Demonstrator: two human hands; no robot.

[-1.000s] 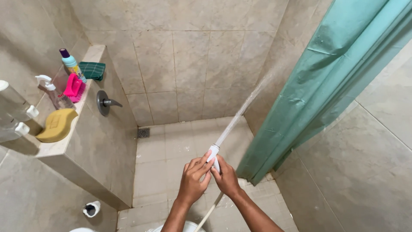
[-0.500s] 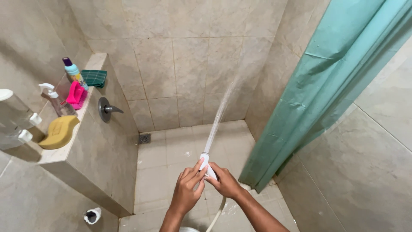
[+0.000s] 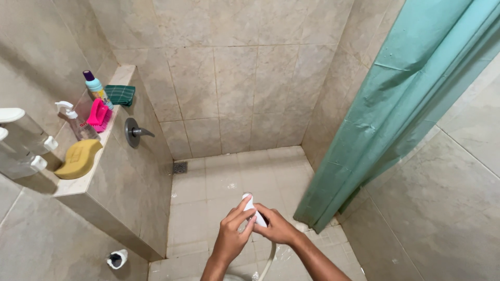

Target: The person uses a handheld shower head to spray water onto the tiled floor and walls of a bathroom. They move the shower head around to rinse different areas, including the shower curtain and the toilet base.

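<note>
Here, white hand sprayer (image 3: 253,208) sits low in middle of shower stall, above wet tiled floor (image 3: 219,182), white hose (image 3: 268,257) curling down beneath. Right hand (image 3: 276,226) wraps closed around sprayer body; left hand (image 3: 232,237) presses fingers against its head. Teal shower curtain (image 3: 396,104) hangs just right. Floor drain (image 3: 180,167) in far corner. Ledge (image 3: 86,174) at left: yellow sponge (image 3: 78,158), pink brush (image 3: 98,114), spray bottle (image 3: 73,120), green cloth (image 3: 120,94).

Glossy white plastic sprayer (image 3: 253,209), matt beige wall tiles (image 3: 234,78)
</note>
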